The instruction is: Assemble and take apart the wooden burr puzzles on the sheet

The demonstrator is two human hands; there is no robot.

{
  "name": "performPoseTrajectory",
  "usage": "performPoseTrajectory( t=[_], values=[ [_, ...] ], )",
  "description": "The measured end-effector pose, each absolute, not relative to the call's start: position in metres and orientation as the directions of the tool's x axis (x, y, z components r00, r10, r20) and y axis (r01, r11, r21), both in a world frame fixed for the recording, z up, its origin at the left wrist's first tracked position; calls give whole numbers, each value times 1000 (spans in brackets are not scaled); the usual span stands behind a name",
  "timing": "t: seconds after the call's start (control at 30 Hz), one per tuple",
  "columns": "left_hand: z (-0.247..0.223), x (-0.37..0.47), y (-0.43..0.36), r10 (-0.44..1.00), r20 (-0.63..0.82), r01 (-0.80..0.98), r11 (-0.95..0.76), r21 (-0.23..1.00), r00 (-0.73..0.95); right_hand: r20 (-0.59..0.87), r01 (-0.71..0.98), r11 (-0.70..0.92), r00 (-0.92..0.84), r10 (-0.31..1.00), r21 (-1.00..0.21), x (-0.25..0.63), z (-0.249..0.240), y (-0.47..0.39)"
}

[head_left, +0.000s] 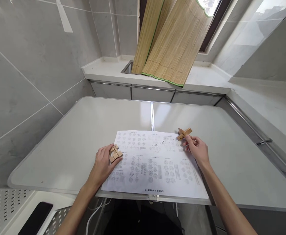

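Over one table [87, 127], left grip [103, 161] holds one wooden cluster [118, 154], right grip [198, 151] one cross [186, 131].

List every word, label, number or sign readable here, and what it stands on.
"(二)": upside down, in the printed line along the near edge of the paper sheet; the line's other characters are too blurred to quote.
Sheet's remaining print: too small to read.
Wooden blocks, wooden cross: nothing readable.

We are looking at gray tile walls [22, 42] with pale lines; a white ledge [203, 75] is running below a bright window [210, 6]; straw mats [174, 42] with green edges are standing in front of it; light is making shiny spots [145, 112] on the white table [96, 119].
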State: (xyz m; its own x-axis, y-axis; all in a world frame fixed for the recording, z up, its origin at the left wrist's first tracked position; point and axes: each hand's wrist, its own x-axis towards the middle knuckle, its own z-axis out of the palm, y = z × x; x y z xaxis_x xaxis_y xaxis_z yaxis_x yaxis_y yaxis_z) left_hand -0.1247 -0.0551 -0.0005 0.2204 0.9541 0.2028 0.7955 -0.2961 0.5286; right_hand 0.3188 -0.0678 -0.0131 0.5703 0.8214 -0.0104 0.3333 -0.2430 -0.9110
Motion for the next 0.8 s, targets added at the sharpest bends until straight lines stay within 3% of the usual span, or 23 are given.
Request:
performPoseTrajectory(
  t=[0.37,0.57,0.8],
  values=[
    [1,-128,-46,952,236,788,-296,540,196,-35,250,-201,543,839,-947,290,-10,-95],
    [18,-117,-31,919,355,773,-349,530,172,-16,237,-101,335,942,-966,269,10,-94],
    [16,-56,-15,840,293,602,-535,593,457,3,292,33,-105,994,-956,233,22,-67]
  ],
)
